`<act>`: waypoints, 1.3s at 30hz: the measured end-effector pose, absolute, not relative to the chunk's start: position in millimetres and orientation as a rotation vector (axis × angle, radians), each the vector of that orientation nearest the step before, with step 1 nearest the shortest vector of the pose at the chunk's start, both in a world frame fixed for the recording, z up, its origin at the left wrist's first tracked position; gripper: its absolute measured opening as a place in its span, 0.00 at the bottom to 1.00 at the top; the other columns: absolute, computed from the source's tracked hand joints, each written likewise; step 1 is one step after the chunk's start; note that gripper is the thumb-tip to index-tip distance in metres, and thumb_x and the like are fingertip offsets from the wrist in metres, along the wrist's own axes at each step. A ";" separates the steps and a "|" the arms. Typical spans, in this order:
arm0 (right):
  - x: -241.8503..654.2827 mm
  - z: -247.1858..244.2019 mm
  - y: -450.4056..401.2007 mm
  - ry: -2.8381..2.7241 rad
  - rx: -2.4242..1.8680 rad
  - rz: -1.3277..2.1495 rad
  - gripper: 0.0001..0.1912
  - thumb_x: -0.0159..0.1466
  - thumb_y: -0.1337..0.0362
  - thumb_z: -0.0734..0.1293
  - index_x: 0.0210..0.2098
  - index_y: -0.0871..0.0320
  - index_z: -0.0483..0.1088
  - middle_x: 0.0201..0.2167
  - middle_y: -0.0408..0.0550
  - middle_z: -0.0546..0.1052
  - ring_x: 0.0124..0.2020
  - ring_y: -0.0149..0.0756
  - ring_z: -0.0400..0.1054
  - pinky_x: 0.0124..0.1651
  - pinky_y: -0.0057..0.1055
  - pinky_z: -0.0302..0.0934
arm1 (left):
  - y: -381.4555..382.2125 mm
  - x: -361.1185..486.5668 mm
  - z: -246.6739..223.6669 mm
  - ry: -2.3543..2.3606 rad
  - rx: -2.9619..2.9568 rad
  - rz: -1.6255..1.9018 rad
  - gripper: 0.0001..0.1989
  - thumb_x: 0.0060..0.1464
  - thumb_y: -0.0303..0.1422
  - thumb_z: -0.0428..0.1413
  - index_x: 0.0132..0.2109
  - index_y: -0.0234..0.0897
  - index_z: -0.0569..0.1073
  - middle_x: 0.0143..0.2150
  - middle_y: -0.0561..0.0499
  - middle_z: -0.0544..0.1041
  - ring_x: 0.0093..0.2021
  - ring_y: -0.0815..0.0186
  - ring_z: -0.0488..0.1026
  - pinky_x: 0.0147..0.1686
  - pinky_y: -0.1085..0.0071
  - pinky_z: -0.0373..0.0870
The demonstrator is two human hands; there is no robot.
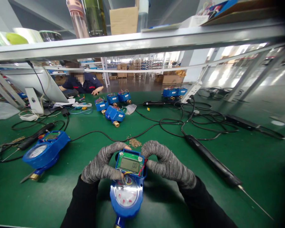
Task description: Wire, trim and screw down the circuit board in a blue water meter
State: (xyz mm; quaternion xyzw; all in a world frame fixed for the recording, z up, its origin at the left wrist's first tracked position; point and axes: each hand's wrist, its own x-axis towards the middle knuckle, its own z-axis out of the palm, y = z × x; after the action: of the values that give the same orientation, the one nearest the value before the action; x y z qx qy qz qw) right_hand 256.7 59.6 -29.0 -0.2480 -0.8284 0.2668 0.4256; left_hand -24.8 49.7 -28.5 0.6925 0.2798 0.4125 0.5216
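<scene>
A blue meter with a round clear dial lies in front of me, its upper housing uncovered. Inside the housing sits a green circuit board whose display reads 0.0, with thin red and yellow wires below and beside it. My left hand, in a grey knit glove with bare fingertips, grips the housing's left side, thumb near the wires. On the right side, my right hand, gloved the same way, holds the housing by its edge near the red wires. Small screws lie in a pile just behind the meter.
Another blue meter stands at left beside a black screwdriver. A long black electric screwdriver lies at right among cables. Several blue meters sit farther back. A person sits across the table. A shelf spans overhead.
</scene>
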 end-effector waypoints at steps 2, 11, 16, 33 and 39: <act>254.7 -31.4 59.8 -2.092 -0.675 0.606 0.04 0.65 0.61 0.68 0.39 0.54 0.73 0.38 0.49 0.75 0.42 0.44 0.67 0.47 0.44 0.62 | 48.8 -26.3 -24.7 0.673 1.715 1.041 0.39 0.36 0.40 0.74 0.58 0.45 0.74 0.58 0.45 0.74 0.59 0.46 0.70 0.60 0.53 0.66; 247.4 -20.3 48.4 -2.025 -0.546 0.917 0.05 0.67 0.61 0.68 0.40 0.54 0.73 0.45 0.50 0.75 0.49 0.44 0.68 0.53 0.44 0.62 | 58.8 -25.1 -22.6 0.686 1.680 1.433 0.12 0.50 0.28 0.66 0.44 0.43 0.79 0.47 0.49 0.79 0.54 0.56 0.74 0.58 0.58 0.69; 247.2 -11.1 46.1 -1.774 -0.551 1.214 0.10 0.66 0.56 0.69 0.36 0.56 0.74 0.39 0.49 0.76 0.42 0.43 0.71 0.47 0.40 0.65 | 56.0 -25.3 -27.9 0.675 1.529 1.054 0.32 0.49 0.38 0.68 0.61 0.47 0.70 0.61 0.45 0.73 0.63 0.50 0.67 0.63 0.55 0.64; 239.6 -21.5 48.2 -1.611 -0.648 1.290 0.10 0.65 0.57 0.71 0.37 0.57 0.74 0.28 0.42 0.74 0.29 0.32 0.67 0.32 0.29 0.61 | 52.4 -28.6 -23.7 0.933 1.805 1.189 0.33 0.39 0.39 0.72 0.55 0.42 0.76 0.53 0.45 0.79 0.55 0.48 0.73 0.59 0.53 0.66; 234.2 -23.3 46.0 -1.715 -0.727 1.239 0.17 0.68 0.50 0.66 0.37 0.57 0.75 0.25 0.42 0.73 0.26 0.30 0.65 0.31 0.29 0.60 | 54.5 -17.1 -21.0 1.236 2.012 1.443 0.29 0.44 0.37 0.70 0.55 0.44 0.76 0.53 0.46 0.78 0.53 0.53 0.74 0.56 0.56 0.69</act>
State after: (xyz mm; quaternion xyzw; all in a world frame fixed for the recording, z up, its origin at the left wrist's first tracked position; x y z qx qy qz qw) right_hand 234.2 46.0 -23.3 -0.2923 -0.6895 0.4983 0.4369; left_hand -17.1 54.5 -21.0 0.7143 0.4387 0.5125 0.1862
